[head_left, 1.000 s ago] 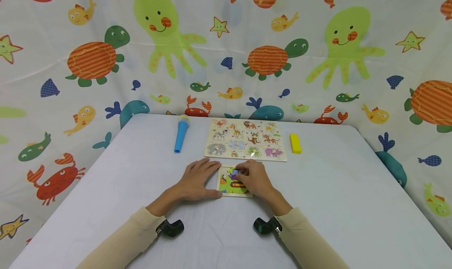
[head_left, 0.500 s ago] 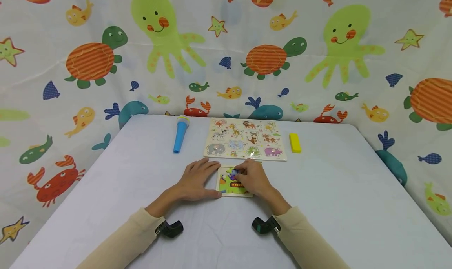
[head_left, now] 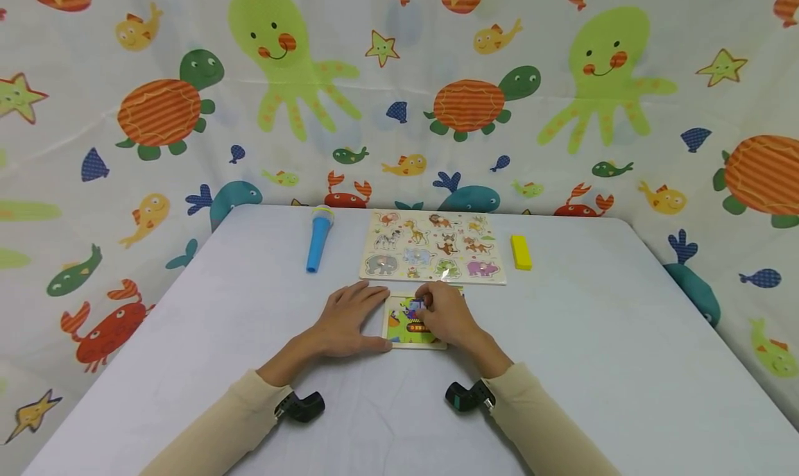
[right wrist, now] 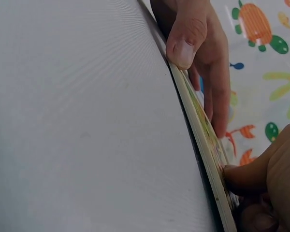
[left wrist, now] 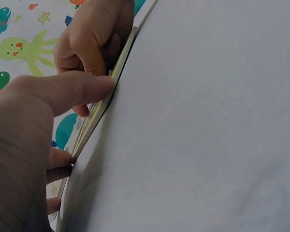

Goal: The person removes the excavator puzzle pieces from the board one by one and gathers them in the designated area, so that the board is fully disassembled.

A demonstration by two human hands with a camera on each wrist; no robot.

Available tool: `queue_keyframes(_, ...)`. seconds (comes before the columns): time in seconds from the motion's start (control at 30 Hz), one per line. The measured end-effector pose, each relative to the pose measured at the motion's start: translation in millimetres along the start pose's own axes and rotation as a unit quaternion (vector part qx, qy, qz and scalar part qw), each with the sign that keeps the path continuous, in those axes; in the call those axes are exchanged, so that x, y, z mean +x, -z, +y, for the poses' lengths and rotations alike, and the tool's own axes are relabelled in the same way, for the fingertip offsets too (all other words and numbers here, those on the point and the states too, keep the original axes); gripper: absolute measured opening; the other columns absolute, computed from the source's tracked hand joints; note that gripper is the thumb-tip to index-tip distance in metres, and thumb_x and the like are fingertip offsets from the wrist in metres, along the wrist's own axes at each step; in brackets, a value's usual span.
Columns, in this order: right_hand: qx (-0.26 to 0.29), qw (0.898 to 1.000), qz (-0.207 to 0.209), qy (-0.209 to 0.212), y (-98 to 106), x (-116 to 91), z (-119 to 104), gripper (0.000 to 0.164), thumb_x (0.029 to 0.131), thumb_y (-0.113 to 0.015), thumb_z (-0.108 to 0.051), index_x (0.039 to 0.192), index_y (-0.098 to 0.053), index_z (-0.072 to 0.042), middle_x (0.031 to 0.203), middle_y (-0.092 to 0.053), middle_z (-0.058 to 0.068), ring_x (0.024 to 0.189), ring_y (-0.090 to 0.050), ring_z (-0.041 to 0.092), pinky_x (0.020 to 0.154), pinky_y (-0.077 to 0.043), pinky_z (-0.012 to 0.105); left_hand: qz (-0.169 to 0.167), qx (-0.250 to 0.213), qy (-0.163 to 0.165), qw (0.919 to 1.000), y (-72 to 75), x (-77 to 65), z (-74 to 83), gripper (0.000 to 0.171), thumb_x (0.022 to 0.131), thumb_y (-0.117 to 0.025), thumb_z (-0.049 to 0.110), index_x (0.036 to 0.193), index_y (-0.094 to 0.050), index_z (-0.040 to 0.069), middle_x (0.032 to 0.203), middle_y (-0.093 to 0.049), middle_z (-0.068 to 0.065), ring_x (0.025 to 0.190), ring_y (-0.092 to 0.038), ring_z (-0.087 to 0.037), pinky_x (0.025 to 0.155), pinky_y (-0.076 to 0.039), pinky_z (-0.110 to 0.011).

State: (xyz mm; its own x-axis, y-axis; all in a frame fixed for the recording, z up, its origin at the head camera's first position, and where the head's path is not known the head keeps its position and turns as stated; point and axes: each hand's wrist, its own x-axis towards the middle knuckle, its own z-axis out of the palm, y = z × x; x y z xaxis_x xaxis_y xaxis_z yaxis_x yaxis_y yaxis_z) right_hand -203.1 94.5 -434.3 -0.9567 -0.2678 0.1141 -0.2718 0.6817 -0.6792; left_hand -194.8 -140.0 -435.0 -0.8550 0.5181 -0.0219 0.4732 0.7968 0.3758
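Observation:
A small square jigsaw puzzle point(head_left: 406, 334) with a pale wooden frame lies on the table in front of the person. Its picture is bright green with orange and purple parts. The left hand point(head_left: 349, 320) steadies its left side with straight fingers, the thumb point(right wrist: 183, 54) on the near corner and fingertips at the far corner. Over the right half, the right hand point(head_left: 451, 316) has its thumb and curled forefinger at a bluish-purple puzzle piece point(head_left: 413, 309), pinching it at the board. That hand covers much of the puzzle's right side.
Behind the puzzle lies a large animal peg board point(head_left: 433, 247). A blue toy microphone point(head_left: 320, 240) is to its left, a yellow block point(head_left: 521, 252) to its right. A small green-edged piece point(head_left: 460, 290) shows just beyond the right hand. A sea-animal curtain point(head_left: 399, 115) hangs behind the table.
The right hand's fingers have shifted very slightly on the puzzle. The left hand and the puzzle stay in place; the head view has tilted a little.

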Motion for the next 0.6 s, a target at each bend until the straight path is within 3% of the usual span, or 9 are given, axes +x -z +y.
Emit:
queue_keyframes(0.27,-0.006,1.0,-0.008,-0.022,0.2,2.1,-1.4,0.021,0.091,-0.073,-0.009,0.11,-0.066,-0.004,0.089,-0.055,0.003,0.081,-0.052,0.018,0.073,-0.044,0.033,0.004,-0.005,-0.002,1.0,-1.2,0.0,0.2,0.095,0.08,-0.069,0.064,0.158,-0.038,0.019,0.163,-0.036,-0.002,0.155,-0.015,-0.032,0.12,-0.013,-0.06)
queue_keyframes(0.6,0.0,1.0,0.013,-0.004,-2.4,0.4,0.7,0.026,0.09,-0.073,-0.008,0.113,-0.061,-0.006,0.102,-0.056,0.005,0.092,-0.052,0.02,0.086,-0.046,0.038,0.001,-0.001,-0.002,1.0,0.3,-0.1,1.0,0.096,0.079,-0.069,0.064,0.158,-0.038,0.018,0.163,-0.035,-0.002,0.155,-0.015,-0.031,0.12,-0.013,-0.06)
